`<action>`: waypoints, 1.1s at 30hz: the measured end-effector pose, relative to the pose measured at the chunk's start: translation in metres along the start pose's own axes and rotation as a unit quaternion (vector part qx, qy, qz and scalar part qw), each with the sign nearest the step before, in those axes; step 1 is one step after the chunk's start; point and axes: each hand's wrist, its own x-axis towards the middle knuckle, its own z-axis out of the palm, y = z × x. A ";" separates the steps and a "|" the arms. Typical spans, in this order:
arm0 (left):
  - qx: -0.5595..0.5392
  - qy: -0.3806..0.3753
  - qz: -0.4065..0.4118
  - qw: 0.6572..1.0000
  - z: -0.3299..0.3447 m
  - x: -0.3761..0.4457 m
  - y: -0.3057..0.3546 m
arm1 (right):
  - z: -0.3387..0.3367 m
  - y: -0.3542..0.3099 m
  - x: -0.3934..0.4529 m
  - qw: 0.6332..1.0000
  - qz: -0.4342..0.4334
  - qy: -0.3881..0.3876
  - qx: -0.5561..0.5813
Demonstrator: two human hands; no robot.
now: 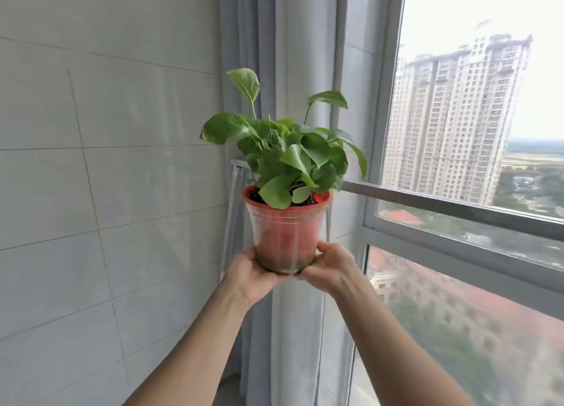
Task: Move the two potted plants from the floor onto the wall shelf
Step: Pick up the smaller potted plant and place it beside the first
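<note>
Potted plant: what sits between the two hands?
Head view: only the base of the potted plant lies between left hand and right hand, cupped from both sides.

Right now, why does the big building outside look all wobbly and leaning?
In the head view the wide lens bends the edges, so the tower tilts and smears; the potted plant, held by the left hand and right hand, stays sharp; daylight washes out the sky.

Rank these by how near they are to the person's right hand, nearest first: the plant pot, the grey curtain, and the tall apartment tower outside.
From the right hand:
1. Plant pot: touching it, gripped at its base together with the left hand.
2. Grey curtain: just behind the pot, in the room's corner.
3. Apartment tower: far off to the right, outside the window.
</note>
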 end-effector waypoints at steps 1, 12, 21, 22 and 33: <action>-0.001 -0.009 -0.005 1.000 0.000 -0.002 -0.006 | -0.004 0.002 -0.009 1.000 -0.004 0.017 -0.003; -0.002 -0.114 -0.219 0.969 0.060 -0.045 -0.164 | -0.104 -0.010 -0.183 0.975 -0.146 0.133 0.103; 0.000 -0.223 -0.406 0.886 0.165 -0.143 -0.365 | -0.205 -0.021 -0.425 0.920 -0.312 0.184 0.149; -0.005 -0.231 -0.438 0.869 0.175 -0.158 -0.389 | -0.217 -0.020 -0.453 0.909 -0.334 0.198 0.153; 0.066 -0.288 -0.613 0.733 0.286 -0.400 -0.657 | -0.324 0.051 -0.812 0.776 -0.505 0.310 0.217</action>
